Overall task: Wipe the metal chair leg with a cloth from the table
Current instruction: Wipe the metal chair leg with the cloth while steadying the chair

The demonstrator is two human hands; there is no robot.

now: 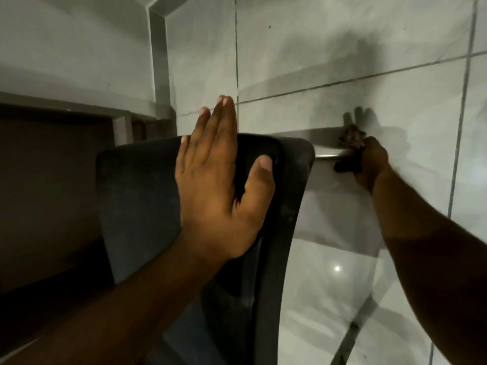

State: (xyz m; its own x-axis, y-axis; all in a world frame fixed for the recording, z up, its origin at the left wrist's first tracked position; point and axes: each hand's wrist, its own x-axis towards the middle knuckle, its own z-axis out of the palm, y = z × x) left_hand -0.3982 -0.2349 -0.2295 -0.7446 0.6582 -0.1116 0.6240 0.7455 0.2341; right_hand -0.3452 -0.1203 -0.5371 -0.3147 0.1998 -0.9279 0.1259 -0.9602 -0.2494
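Note:
A dark chair (pixel 137 206) fills the middle of the head view. My left hand (pixel 218 180) lies flat on its seat, fingers straight and close together, thumb spread. A shiny metal chair leg (pixel 326 152) sticks out to the right from the seat's edge. My right hand (pixel 371 162) grips a dark brownish cloth (pixel 351 138) wrapped around that leg. The cloth bunches above and below the leg, and the leg's far end is hidden behind the hand and cloth.
Pale floor tiles (pixel 369 75) with dark grout lines lie beyond the chair, with a light reflection at lower right. A grey frame or post (pixel 158 61) stands at upper left, beside a dark recess (pixel 47 180).

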